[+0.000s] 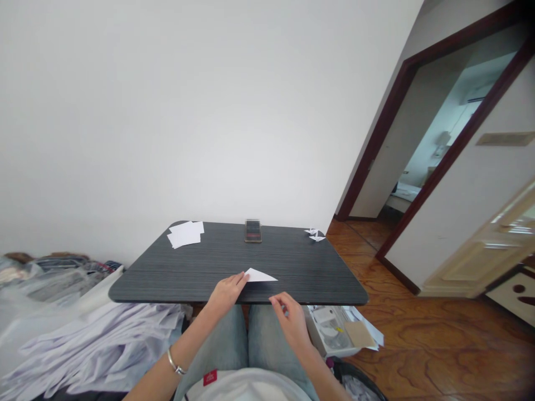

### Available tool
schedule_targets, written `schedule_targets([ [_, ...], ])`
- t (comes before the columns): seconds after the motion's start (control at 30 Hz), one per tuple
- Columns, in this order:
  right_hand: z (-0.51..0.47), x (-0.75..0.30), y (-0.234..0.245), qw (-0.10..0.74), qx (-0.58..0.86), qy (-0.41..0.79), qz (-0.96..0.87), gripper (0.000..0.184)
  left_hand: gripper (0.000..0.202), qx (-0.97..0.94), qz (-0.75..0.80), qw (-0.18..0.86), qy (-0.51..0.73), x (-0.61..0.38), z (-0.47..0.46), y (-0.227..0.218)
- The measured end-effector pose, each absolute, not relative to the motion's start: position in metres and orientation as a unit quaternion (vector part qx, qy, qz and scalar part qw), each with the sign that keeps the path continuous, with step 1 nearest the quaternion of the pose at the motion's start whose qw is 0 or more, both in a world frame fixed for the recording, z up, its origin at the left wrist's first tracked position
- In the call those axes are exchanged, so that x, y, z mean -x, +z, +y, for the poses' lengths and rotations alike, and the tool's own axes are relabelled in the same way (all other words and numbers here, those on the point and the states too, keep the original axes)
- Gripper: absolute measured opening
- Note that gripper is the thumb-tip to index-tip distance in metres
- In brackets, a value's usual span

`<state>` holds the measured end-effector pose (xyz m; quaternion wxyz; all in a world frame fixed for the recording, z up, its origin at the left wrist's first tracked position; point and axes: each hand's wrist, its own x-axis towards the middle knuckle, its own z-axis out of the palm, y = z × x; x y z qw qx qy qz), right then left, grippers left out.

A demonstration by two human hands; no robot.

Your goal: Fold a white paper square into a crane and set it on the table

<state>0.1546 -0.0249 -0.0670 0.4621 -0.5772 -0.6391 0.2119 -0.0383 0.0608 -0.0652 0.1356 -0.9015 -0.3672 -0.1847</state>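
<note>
A folded piece of white paper (259, 275), narrowing to a point on the right, lies near the front of the dark table. My left hand (228, 292) grips its left end, fingers over the edge. My right hand (289, 316) hovers by the table's front edge, just below the paper's tip and apart from it. Its fingers are loosely bent, with a gap beside the thumb and nothing visible in them.
White paper sheets (186, 234) lie at the dark table's (200, 273) back left. A phone-like device (253, 233) stands at the back middle, two folded paper cranes (316, 237) at the back right. An open box (334, 334) sits below right; white cloth (104, 345) is heaped left.
</note>
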Motion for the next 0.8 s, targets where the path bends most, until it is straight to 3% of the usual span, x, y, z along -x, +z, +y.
schedule_targets([
  [0.13, -0.013, -0.140, -0.056, 0.530, 0.499, 0.474, -0.494, 0.036, 0.037, 0.891, -0.326, 0.174, -0.265, 0.038, 0.042, -0.052],
  [0.37, -0.008, -0.128, -0.031, 0.628, 0.457, 0.493, -0.393, 0.028, 0.038, 0.857, -0.329, 0.137, -0.373, 0.034, 0.020, -0.028],
  [0.5, -0.011, -0.130, -0.020, 0.633, 0.466, 0.464, -0.408, 0.028, 0.044, 0.778, -0.399, -0.058, -0.482, 0.035, 0.016, -0.019],
  [0.6, -0.014, -0.129, -0.014, 0.629, 0.465, 0.461, -0.420, 0.029, 0.026, 0.731, -0.405, -0.289, -0.466, 0.034, 0.013, -0.013],
  [0.67, -0.016, -0.126, -0.011, 0.626, 0.462, 0.461, -0.426, 0.030, 0.025, 0.685, -0.388, -0.408, -0.463, 0.031, 0.011, -0.009],
  [0.8, -0.018, -0.123, -0.008, 0.626, 0.461, 0.460, -0.428, 0.030, 0.025, 0.618, -0.384, -0.506, -0.463, 0.022, 0.006, 0.000],
])
